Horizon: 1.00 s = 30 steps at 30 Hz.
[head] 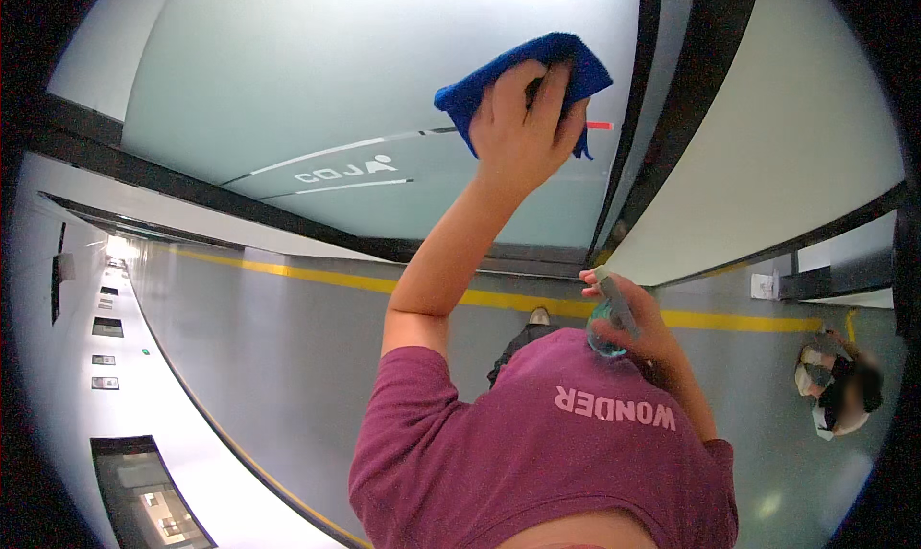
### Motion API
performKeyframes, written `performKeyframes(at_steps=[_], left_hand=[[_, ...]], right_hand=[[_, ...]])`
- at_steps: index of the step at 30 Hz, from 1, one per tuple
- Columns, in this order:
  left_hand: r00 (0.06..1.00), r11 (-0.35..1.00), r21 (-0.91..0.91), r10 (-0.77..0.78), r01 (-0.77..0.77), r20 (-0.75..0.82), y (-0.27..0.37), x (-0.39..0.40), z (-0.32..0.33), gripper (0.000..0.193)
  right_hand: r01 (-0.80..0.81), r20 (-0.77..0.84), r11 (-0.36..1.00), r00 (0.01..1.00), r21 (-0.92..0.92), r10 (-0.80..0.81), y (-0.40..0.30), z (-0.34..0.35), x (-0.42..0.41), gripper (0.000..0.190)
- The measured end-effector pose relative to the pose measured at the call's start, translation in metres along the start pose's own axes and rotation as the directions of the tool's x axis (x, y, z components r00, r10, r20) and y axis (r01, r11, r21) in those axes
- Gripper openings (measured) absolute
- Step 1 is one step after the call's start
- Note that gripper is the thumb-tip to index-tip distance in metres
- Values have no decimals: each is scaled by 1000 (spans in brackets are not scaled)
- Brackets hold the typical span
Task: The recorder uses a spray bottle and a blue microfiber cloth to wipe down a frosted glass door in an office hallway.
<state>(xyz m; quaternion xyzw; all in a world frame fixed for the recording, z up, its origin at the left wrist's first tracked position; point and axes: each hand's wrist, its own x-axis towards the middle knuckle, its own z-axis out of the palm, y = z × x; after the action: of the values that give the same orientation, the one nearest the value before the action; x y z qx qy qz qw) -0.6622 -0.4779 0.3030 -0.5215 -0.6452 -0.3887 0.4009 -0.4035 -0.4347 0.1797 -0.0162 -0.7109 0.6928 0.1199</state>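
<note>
My left hand presses a folded blue cloth against a frosted glass panel. The panel bears white lettering and thin stripes, with a short red mark just right of the cloth. Part of a stripe is hidden behind my hand. Lower down, close to my torso, my right hand grips a spray bottle with a pale trigger head and a translucent teal body. The bottle is in front of my maroon shirt, away from the glass.
Dark frame posts border the glass, with another pale panel to the right. A yellow floor line runs along the panels' base. Another person is low at the far right. A white wall lines the grey corridor floor.
</note>
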Motion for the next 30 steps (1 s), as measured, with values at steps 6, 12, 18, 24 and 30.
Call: performKeyframes(at_steps=[6,12,18,24,30], left_hand=[[950,971,214,162,-106,-267,-54,17,-21,20],[812,943,71,-240,325,-532,-134,29,-57,34],[883,966,218,-24,142,-469,-59,90,-17,45],[948,899,324,317,-296,-13,2,38,43,36],[983,925,378,39,33,-181,-73,22,-13,31]], right_hand=[[-30,55,991,998,-127,37,-7,-1,12,67],[-57,37,966,997,-253,68,-7,4,14,63],[-45,33,940,998,-339,59,-8,1,4,61],[-63,-7,966,998,-252,63,1,7,-5,59],[19,123,908,992,-419,36,-16,9,4,67]])
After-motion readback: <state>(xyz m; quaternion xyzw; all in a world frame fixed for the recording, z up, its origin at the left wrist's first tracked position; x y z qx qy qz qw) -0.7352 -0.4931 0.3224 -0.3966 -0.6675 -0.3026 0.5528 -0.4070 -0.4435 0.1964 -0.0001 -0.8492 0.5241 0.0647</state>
